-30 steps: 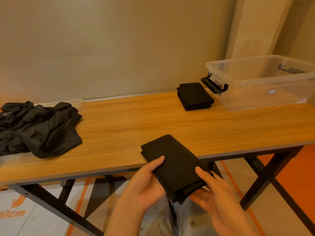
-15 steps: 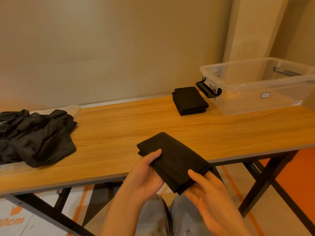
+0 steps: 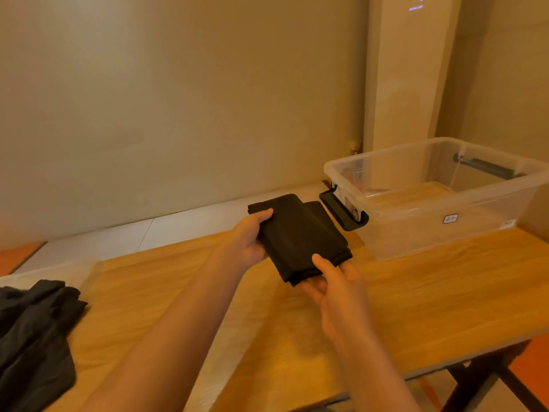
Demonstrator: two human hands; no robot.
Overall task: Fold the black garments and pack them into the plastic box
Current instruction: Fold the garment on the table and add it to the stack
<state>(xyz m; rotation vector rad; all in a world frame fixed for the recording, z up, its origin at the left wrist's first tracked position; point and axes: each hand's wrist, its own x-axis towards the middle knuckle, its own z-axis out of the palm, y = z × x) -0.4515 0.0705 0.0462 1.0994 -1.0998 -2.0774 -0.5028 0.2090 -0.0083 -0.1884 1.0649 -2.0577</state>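
Both my hands grasp one folded black garment (image 3: 300,239), held over the far part of the table. My left hand (image 3: 246,242) grips its far-left edge, thumb laid on top and fingers under the cloth. My right hand (image 3: 335,289) pinches the near end, thumb on top and fingers below. The garment is a flat oblong; its long axis runs diagonally from beyond my left hand towards my right hand, with the layered fold edges facing my right palm.

A second folded black piece (image 3: 319,209) shows just beyond and under the held one; whether the two touch cannot be told. Past my right hand, to its right, stands the clear plastic box (image 3: 445,242), lid off, with a black latch handle (image 3: 341,211) hanging on the end nearest the garment. Well to the left of my left arm lies a loose heap of black garments (image 3: 32,337).

The surface is a wood-grain table (image 3: 445,298) with a pale edge on black legs (image 3: 475,388). Behind it are a plain beige wall (image 3: 178,99) and a pillar (image 3: 407,84); the floor (image 3: 531,379) is orange.

The box front carries a small white label (image 3: 450,218), too small to read.
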